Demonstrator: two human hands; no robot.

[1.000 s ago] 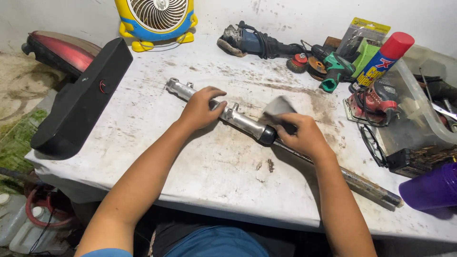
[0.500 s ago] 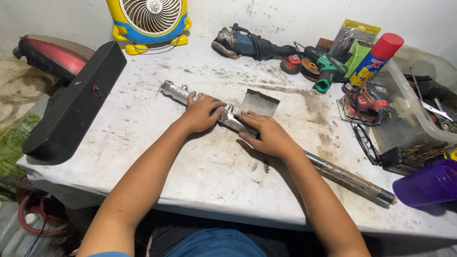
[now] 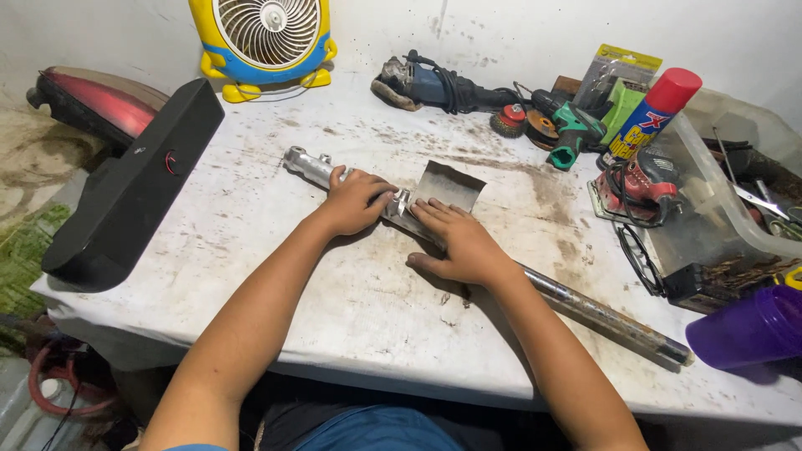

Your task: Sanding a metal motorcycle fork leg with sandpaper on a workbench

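The metal fork tube is laid diagonally across the stained white desk, running from its silver cast end at the upper left of centre down to its dull, rusty end near the lower right edge of the frame; its middle stretch is hidden under the two hands. The left hand is curled over the silver upper part of the tube, fingers wrapped on top and pressing it to the desk; the right hand is laid flat with fingers together on a grey sheet of sandpaper, which is pressed against the tube just beside the left hand, its free end curling up toward the back of the desk; whether the sheet goes fully around the tube cannot be told.

At the top left a yellow and blue fan stands against the wall; a long black speaker lies along the left edge of the desk, with a dark red part behind it. Along the back, right of centre, a blue angle grinder is seen, then wire brush wheels and a green power tool; a spray can with a red cap leans at the upper right, and a red sander sits below it. A clear plastic bin of tools fills the right edge; a purple cup lies at the lower right, near the rusty end of the tube.
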